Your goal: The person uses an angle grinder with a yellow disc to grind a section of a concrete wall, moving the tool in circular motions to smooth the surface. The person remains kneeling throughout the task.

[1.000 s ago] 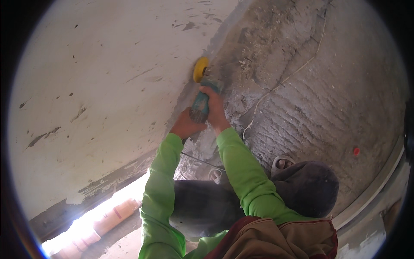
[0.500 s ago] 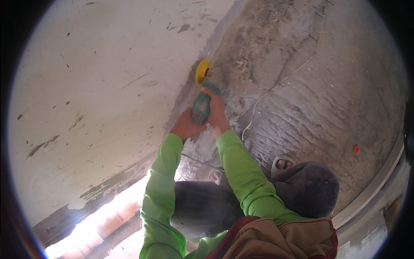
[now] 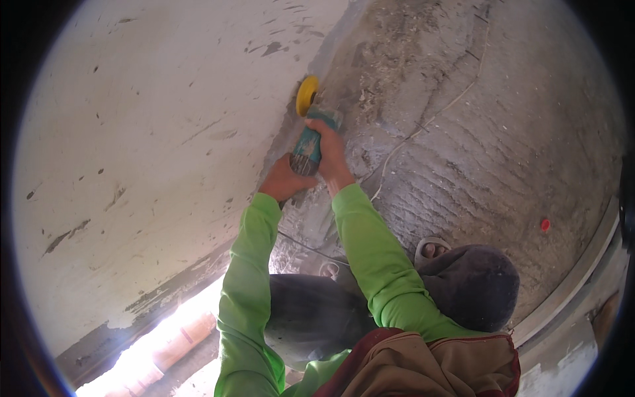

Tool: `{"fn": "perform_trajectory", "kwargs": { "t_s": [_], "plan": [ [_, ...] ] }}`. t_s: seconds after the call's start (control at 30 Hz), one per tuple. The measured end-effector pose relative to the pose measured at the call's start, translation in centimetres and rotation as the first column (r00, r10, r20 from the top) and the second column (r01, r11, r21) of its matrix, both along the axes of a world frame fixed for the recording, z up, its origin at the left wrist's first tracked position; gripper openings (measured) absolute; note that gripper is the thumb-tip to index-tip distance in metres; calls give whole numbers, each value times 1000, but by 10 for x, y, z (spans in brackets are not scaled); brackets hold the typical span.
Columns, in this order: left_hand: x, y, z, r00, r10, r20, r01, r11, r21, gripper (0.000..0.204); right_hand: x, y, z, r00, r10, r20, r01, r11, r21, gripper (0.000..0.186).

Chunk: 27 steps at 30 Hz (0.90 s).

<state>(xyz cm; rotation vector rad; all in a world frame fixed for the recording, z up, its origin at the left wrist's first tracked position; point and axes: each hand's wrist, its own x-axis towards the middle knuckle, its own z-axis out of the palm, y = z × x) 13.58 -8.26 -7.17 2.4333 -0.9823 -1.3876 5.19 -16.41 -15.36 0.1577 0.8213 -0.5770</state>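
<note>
1. Two hands are seen clamped on a teal-bodied angle grinder (image 3: 309,144), which is held up at the edge of a pale plastered wall (image 3: 152,165)
2. The right hand (image 3: 331,155) is wrapped around the upper body of the tool, fingers closed on it
3. The left hand (image 3: 284,182) is closed on the rear grip, just below the right
4. A round yellow sanding disc (image 3: 306,96) at the grinder's head is pressed where the pale wall meets a rough grey concrete surface (image 3: 476,132)
5. Both forearms are covered by bright green sleeves (image 3: 370,258)
6. A thin white cord (image 3: 423,126) is seen lying across the concrete, near the right hand
7. A small red spot (image 3: 544,225) is visible well apart, to the right
</note>
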Motion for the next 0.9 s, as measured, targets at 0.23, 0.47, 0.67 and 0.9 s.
{"fn": "perform_trajectory", "kwargs": {
  "t_s": [0.23,0.47,0.67,0.9],
  "plan": [
    [-3,9,4,1000,8,20,-7,999,-36,59,4,9,-3,1000,30,2,-30,999,-14,30],
    [-3,12,8,999,5,47,-5,1000,6,60,3,14,-2,999,33,7,-33,999,5,31],
    [-10,25,20,993,13,115,-22,997,77,67,1,31,3,994,47,95,-50,998,28,29],
    [-32,41,37,955,-136,263,103,986,134,74,-12,63,-7,943,-10,331,0,1000,29,26]
  ]
}}
